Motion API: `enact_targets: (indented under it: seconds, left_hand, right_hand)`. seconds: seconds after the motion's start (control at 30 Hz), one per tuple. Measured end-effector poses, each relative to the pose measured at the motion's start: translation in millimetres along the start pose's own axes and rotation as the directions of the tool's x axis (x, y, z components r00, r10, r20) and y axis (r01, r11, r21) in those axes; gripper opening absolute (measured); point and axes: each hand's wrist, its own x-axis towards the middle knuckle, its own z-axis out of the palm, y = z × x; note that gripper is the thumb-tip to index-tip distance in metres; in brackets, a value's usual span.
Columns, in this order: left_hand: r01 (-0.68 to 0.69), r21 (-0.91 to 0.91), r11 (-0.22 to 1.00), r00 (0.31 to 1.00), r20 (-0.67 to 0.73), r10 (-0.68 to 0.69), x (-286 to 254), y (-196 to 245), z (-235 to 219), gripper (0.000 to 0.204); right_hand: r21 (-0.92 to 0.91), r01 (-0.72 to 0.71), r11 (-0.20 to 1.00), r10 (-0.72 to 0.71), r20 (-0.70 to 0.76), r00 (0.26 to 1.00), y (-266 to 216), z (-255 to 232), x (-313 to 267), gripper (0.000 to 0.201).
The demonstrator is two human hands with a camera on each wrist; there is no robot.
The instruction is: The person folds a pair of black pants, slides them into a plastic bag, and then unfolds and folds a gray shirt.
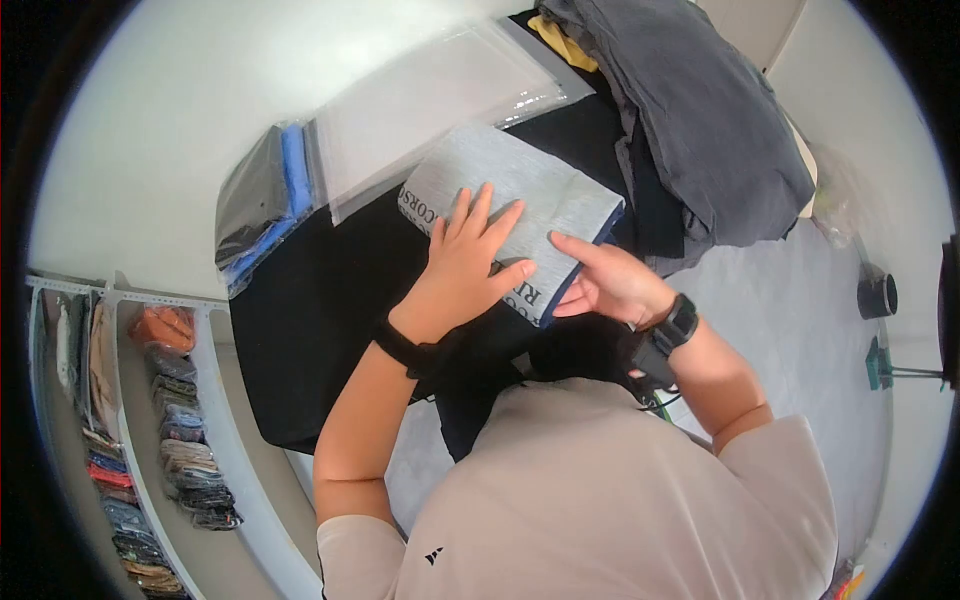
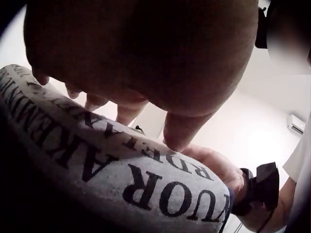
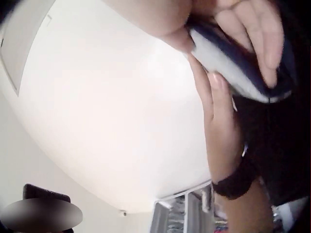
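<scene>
A folded grey garment [image 1: 530, 185] with black lettering and a dark blue underside lies over the black surface in the head view. The left hand [image 1: 462, 262] rests on its top, fingers spread and straight. At its right edge the right hand [image 1: 612, 282] grips the fold, thumb on top and fingers beneath. In the left wrist view the left fingertips touch the lettered cloth [image 2: 165, 194]. The right wrist view shows the right fingers [image 3: 260, 39] against the dark blue side.
Clear plastic bags [image 1: 430, 110] lie behind the garment. Packed blue and black clothing [image 1: 265, 200] sits at the left, a heap of dark grey clothes [image 1: 700, 130] at the upper right. Shelves [image 1: 230, 400] with bagged clothes stand at the lower left.
</scene>
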Motion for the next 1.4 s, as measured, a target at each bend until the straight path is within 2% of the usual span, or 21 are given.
enact_targets:
  seconds: [0.03, 0.1, 0.17, 0.23, 0.27, 0.3, 0.37, 0.4, 0.43, 0.5, 0.7, 0.77, 0.83, 0.9, 0.93, 1.03, 1.07, 1.1, 1.2, 1.27, 1.4]
  left_hand:
    - [-0.018, 0.042, 0.999, 0.999, 0.032, 0.017, -1, 2, 1, 0.066]
    - [-0.029, 0.085, 0.996, 0.993, 0.113, 0.019, -6, 3, 9, 0.066]
    - [-0.037, 0.123, 0.992, 0.982, 0.186, 0.013, -10, 3, 15, 0.066]
    - [-0.066, 0.143, 0.987, 0.976, 0.213, 0.034, -10, 3, 19, 0.067]
    - [-0.065, 0.140, 0.988, 0.977, 0.212, 0.034, -10, 4, 17, 0.067]
    - [-0.072, 0.124, 0.990, 0.970, 0.241, 0.041, -10, 4, 14, 0.068]
    - [-0.077, 0.111, 0.991, 0.963, 0.266, 0.045, -10, 3, 12, 0.068]
    - [-0.089, 0.100, 0.991, 0.965, 0.253, 0.061, -11, 1, 15, 0.070]
    - [-0.100, 0.088, 0.991, 0.967, 0.242, 0.076, -13, -1, 16, 0.071]
    - [-0.097, 0.058, 0.994, 0.969, 0.231, 0.081, -14, -3, 18, 0.072]
    - [-0.101, 0.014, 0.995, 0.975, 0.202, 0.096, -17, -4, 14, 0.077]
    - [-0.121, 0.028, 0.992, 0.976, 0.184, 0.114, -18, 2, 9, 0.079]
    - [-0.140, 0.027, 0.990, 0.989, 0.045, 0.139, -26, 22, 10, 0.087]
    - [-0.163, 0.076, 0.984, 0.986, 0.059, 0.159, -29, 36, 17, 0.090]
    - [-0.152, 0.097, 0.984, 0.987, 0.060, 0.146, -31, 39, 24, 0.087]
    - [-0.141, 0.145, 0.979, 0.990, 0.035, 0.137, -31, 40, 37, 0.082]
    - [-0.141, 0.201, 0.969, 0.989, -0.012, 0.147, -32, 40, 42, 0.067]
    - [-0.138, 0.257, 0.956, 0.986, -0.060, 0.158, -33, 40, 45, 0.052]
    - [-0.142, 0.174, 0.974, 0.985, -0.075, 0.157, -36, 41, 49, 0.048]
    - [-0.164, 0.144, 0.976, 0.983, -0.059, 0.174, -38, 39, 47, 0.048]
    - [-0.194, 0.097, 0.976, 0.981, 0.003, 0.194, -47, 42, 43, 0.047]
  right_hand:
    - [0.005, -0.007, 1.000, 0.007, -0.007, 1.000, -8, -5, -9, 0.043]
    - [-0.566, -0.044, 0.824, -0.004, -0.082, 0.997, -24, -18, -26, 0.037]
    - [-0.775, 0.123, 0.620, -0.455, -0.227, 0.861, -33, -31, -33, 0.030]
    - [-0.959, 0.206, 0.197, -0.836, -0.055, 0.546, -37, -27, -33, 0.019]
    - [-0.957, 0.281, 0.075, -0.858, 0.082, 0.507, -40, -25, -29, 0.015]
    - [-0.957, 0.281, 0.073, -0.857, 0.084, 0.508, -41, -22, -23, 0.015]
    - [-0.872, 0.337, -0.356, -0.797, 0.472, 0.378, -40, -18, -8, 0.024]
    - [-0.880, 0.320, -0.352, -0.764, 0.467, 0.444, -39, -22, -1, 0.034]
    - [-0.878, 0.323, -0.352, -0.763, 0.470, 0.445, -38, -26, 6, 0.034]
    - [-0.928, 0.372, -0.015, -0.697, 0.277, 0.662, -38, -29, 16, 0.035]
    - [-0.972, 0.233, 0.027, -0.698, 0.149, 0.701, -53, -17, 9, 0.027]
    - [-0.928, 0.251, -0.276, -0.802, 0.366, 0.472, -51, -16, 2, 0.027]
    - [-0.893, 0.364, -0.263, -0.732, 0.431, 0.528, -51, -14, -10, 0.036]
    - [-0.724, 0.491, -0.484, -0.424, 0.686, 0.592, -47, -13, -23, 0.050]
    - [-0.746, 0.475, -0.467, -0.353, 0.650, 0.673, -43, -15, -26, 0.059]
    - [-0.764, 0.429, -0.482, -0.400, 0.628, 0.668, -34, -30, -15, 0.059]
    - [-0.746, 0.479, -0.463, -0.449, 0.663, 0.599, -35, -36, -7, 0.056]
    - [-0.745, 0.478, -0.465, -0.446, 0.664, 0.601, -34, -39, -6, 0.056]
    - [-0.739, 0.457, -0.495, -0.484, 0.672, 0.561, -36, -42, -5, 0.044]
    - [-0.646, 0.384, -0.660, -0.423, 0.741, 0.521, -34, -46, -7, 0.031]
    - [-0.709, 0.398, -0.582, -0.435, 0.685, 0.584, -22, -45, -7, 0.026]
